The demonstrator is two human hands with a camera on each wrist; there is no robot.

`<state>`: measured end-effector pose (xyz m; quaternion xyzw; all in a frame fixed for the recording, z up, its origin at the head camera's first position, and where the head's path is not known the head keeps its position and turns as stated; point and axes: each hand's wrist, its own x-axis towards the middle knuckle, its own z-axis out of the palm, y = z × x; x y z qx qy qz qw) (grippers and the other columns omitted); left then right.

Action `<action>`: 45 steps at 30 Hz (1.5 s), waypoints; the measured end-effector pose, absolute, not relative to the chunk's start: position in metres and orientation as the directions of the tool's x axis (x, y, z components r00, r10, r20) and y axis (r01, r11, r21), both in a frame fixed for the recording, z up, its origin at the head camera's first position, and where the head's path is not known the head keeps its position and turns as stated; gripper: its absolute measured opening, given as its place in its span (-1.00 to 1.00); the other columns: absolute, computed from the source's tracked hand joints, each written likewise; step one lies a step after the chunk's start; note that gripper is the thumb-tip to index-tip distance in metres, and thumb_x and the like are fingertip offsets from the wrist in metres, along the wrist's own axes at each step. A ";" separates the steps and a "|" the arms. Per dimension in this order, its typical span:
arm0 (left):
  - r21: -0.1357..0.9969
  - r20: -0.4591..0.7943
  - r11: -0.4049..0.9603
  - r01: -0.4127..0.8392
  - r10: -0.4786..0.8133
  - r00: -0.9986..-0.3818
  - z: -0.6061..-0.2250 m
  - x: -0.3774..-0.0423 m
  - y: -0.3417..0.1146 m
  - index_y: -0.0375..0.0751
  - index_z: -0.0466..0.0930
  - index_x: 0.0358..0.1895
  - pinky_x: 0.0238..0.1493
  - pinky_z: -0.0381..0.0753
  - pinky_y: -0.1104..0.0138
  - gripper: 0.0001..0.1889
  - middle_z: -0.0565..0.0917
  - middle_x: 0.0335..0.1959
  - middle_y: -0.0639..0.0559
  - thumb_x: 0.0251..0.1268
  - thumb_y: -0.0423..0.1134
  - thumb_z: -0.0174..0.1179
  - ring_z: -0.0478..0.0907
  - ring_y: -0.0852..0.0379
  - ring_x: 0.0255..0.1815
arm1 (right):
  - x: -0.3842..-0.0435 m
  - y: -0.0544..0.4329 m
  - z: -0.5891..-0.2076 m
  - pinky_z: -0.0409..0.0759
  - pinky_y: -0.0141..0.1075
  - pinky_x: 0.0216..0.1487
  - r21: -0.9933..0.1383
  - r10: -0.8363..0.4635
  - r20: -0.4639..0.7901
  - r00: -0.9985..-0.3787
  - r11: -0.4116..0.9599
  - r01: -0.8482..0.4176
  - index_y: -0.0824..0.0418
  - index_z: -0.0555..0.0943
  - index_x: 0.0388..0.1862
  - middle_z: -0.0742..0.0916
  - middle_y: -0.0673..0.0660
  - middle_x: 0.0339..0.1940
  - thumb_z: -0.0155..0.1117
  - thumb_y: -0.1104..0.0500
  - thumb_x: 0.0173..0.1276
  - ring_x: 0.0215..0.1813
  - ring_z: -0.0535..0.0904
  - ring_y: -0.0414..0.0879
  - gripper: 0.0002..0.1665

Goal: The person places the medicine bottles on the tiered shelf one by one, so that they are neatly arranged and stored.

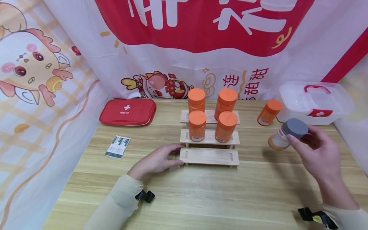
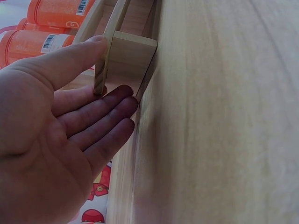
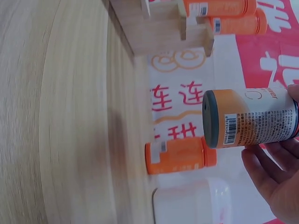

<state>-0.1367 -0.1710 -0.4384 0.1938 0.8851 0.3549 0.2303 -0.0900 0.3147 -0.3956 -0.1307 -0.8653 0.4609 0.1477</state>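
A three-tier wooden step rack [image 1: 209, 156] stands mid-table, with two orange bottles [image 1: 197, 126] on the middle tier and two on the top tier. The lowest tier holds nothing. My left hand [image 1: 161, 159] pinches the left end of that lowest tier, thumb and index finger on either side of the board [image 2: 108, 56]. Above the table on the right, my right hand [image 1: 322, 153] grips a grey-capped supplement bottle [image 1: 279, 140], tilted. Its orange and white label with a barcode [image 3: 254, 116] shows in the right wrist view.
A lone orange bottle [image 1: 269, 112] stands beside a clear-lidded first-aid box [image 1: 313, 119] at the back right. On the left lie a red first-aid pouch [image 1: 127, 111] and a printed blister pack or card [image 1: 118, 146]. A printed cloth [image 1: 172, 60] hangs behind the table.
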 end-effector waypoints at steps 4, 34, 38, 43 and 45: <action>0.723 -0.263 0.665 0.186 0.515 -0.816 -0.439 -0.137 -0.171 -0.01 0.43 0.61 0.67 0.39 -0.10 -0.28 0.53 0.58 -0.04 0.46 0.02 0.43 0.42 -0.08 0.63 | -0.086 0.305 -0.393 0.51 -0.83 0.05 -0.832 0.330 0.222 -0.917 0.555 -0.001 0.19 0.55 0.53 0.64 -0.36 0.15 0.57 0.15 0.41 0.06 0.57 -0.51 -0.26; 0.706 -0.259 0.680 0.198 0.508 -0.821 -0.439 -0.137 -0.171 -0.04 0.42 0.62 0.68 0.37 -0.11 -0.26 0.51 0.60 -0.07 0.46 0.02 0.43 0.41 -0.11 0.64 | -0.069 0.235 -0.381 0.71 -0.62 0.08 -0.796 -0.100 0.402 -0.910 0.454 -0.401 0.38 0.65 0.30 0.76 -0.31 0.10 0.59 0.58 0.13 0.07 0.73 -0.43 -0.29; 0.710 -0.261 0.677 0.195 0.510 -0.820 -0.439 -0.137 -0.171 -0.02 0.43 0.61 0.68 0.38 -0.10 -0.27 0.51 0.60 -0.05 0.46 0.03 0.44 0.41 -0.09 0.64 | -0.071 0.224 -0.381 0.72 -0.60 0.08 -0.796 -0.134 0.384 -0.913 0.453 -0.401 0.37 0.64 0.31 0.75 -0.34 0.09 0.60 0.54 0.17 0.07 0.72 -0.44 -0.32; 0.719 -0.262 0.668 0.191 0.515 -0.816 -0.439 -0.138 -0.171 -0.02 0.44 0.60 0.67 0.40 -0.09 -0.28 0.53 0.58 -0.03 0.46 0.02 0.43 0.44 -0.07 0.62 | -0.073 0.210 -0.383 0.75 -0.56 0.07 -0.792 -0.175 0.390 -0.904 0.438 -0.426 0.34 0.65 0.30 0.81 -0.07 0.09 0.61 0.49 0.19 0.04 0.74 -0.40 -0.33; 0.720 -0.262 0.668 0.191 0.515 -0.816 -0.438 -0.138 -0.171 -0.02 0.44 0.60 0.67 0.40 -0.09 -0.28 0.53 0.58 -0.03 0.46 0.02 0.44 0.44 -0.06 0.62 | -0.074 0.205 -0.383 0.75 -0.55 0.07 -0.793 -0.189 0.398 -0.898 0.422 -0.440 0.34 0.66 0.30 0.82 0.11 0.08 0.61 0.49 0.19 0.03 0.75 -0.40 -0.34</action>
